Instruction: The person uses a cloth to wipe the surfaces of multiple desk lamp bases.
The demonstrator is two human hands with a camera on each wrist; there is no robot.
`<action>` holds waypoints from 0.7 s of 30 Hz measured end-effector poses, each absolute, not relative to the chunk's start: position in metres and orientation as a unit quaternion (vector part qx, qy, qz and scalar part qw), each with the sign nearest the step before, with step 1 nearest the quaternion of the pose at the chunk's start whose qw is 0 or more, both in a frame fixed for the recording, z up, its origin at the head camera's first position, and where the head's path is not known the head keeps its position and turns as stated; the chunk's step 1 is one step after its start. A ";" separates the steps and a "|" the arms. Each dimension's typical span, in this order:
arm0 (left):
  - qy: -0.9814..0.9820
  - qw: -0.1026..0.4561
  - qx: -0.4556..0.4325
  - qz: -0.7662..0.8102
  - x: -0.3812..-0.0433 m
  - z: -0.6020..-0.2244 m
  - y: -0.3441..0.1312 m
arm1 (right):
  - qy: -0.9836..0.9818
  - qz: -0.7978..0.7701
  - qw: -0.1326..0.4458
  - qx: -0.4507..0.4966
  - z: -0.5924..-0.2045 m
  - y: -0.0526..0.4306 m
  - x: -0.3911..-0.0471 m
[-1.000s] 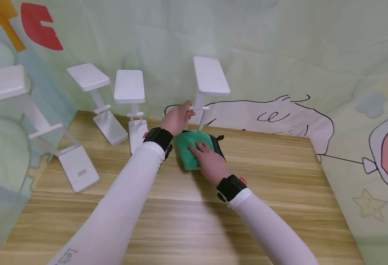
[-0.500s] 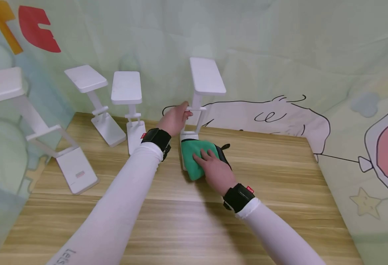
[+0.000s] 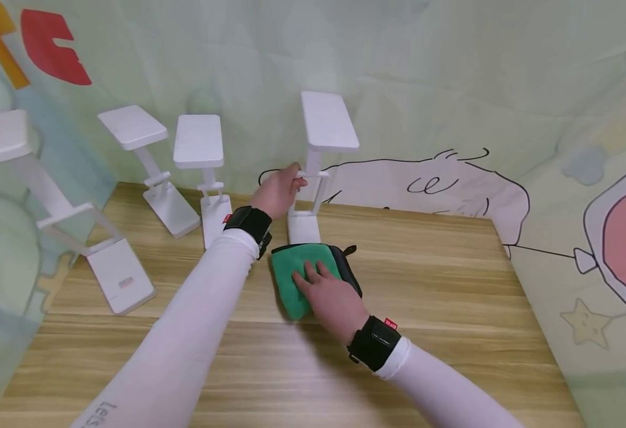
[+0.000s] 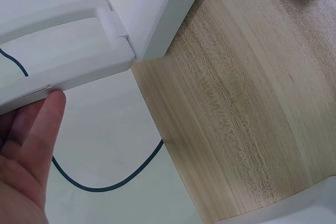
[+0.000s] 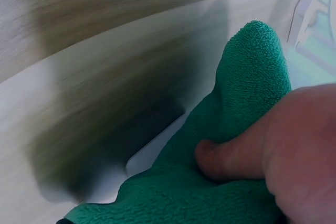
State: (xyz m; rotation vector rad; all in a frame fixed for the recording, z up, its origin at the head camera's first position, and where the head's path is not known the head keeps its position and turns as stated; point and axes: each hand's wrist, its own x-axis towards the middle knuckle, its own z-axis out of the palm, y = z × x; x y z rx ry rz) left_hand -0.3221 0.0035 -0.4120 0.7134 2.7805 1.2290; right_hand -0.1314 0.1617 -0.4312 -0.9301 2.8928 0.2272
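My left hand (image 3: 280,189) grips the arm frame of a white folding desk lamp (image 3: 330,122), beside its hinge bar. In the left wrist view a finger lies against the edge of that frame (image 4: 79,72). My right hand (image 3: 334,303) holds a green cleaning cloth (image 3: 290,264) with a dark reverse side and a hanging loop, its fingers spread on top. From the right wrist the thumb (image 5: 231,161) shows pressed into the cloth's near side, those fingers hidden behind it. The cloth covers the front part of the lamp's base (image 3: 303,228).
More white folding lamps stand to the left: one (image 3: 199,141) close to my left wrist, another (image 3: 133,128) beyond it, and a large one (image 3: 122,278) at the table's left. A dark cable (image 4: 100,188) hangs behind the table edge. A printed cloth backdrop (image 3: 452,89) encloses the wooden table (image 3: 425,267).
My right hand has drawn the green cloth from the foot of the lamp's arm toward the front of its base, uncovering the rear part. My left hand keeps its grip.
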 end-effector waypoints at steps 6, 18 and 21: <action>0.895 0.002 0.233 0.381 -0.324 -0.413 0.003 | 0.946 0.061 0.037 -0.315 -0.437 0.147 -0.144; 0.894 -0.007 0.237 0.381 -0.323 -0.413 0.001 | 0.952 -0.002 0.014 -0.304 -0.457 0.138 -0.201; 0.890 -0.015 0.248 0.381 -0.324 -0.414 -0.001 | 0.955 -0.015 0.011 -0.295 -0.460 0.140 -0.211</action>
